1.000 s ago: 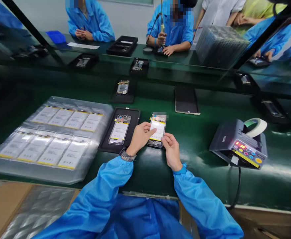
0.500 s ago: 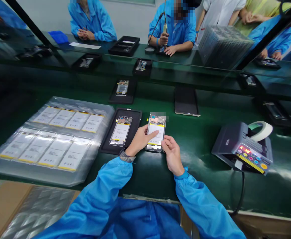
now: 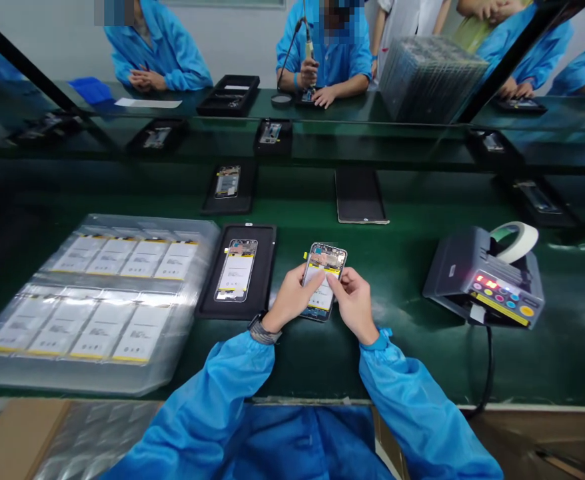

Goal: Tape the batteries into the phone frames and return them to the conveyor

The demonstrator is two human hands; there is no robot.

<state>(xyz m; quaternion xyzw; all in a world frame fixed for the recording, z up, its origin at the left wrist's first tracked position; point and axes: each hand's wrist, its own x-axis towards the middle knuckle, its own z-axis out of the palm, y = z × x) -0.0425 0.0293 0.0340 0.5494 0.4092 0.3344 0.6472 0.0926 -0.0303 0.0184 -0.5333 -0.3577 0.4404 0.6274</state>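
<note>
An opened smartphone (image 3: pixel 328 257) with a white battery in its frame is between my hands, just above the green bench. My left hand (image 3: pixel 295 293) grips its left side, thumb lying on the battery. My right hand (image 3: pixel 355 300) holds the right edge, with its thumb also pressed on the battery. The phone's top circuit board shows; parts of its sides are behind my fingers. Left of my left hand, a second opened phone (image 3: pixel 236 272) with a battery lies in a black tray (image 3: pixel 265 287).
At left, a clear plastic tray (image 3: pixel 122 380) carries several white batteries. A tape dispenser (image 3: pixel 482 280) with a cable stands at right. Further back are a black tray with a phone (image 3: pixel 228 181) and a bare black tray (image 3: pixel 360 197). Co-workers (image 3: pixel 322 60) sit beyond the shelf.
The phone has turned clockwise, its top swinging right. My right hand has moved up along it, its thumb now on the battery. The camera view has shifted slightly.
</note>
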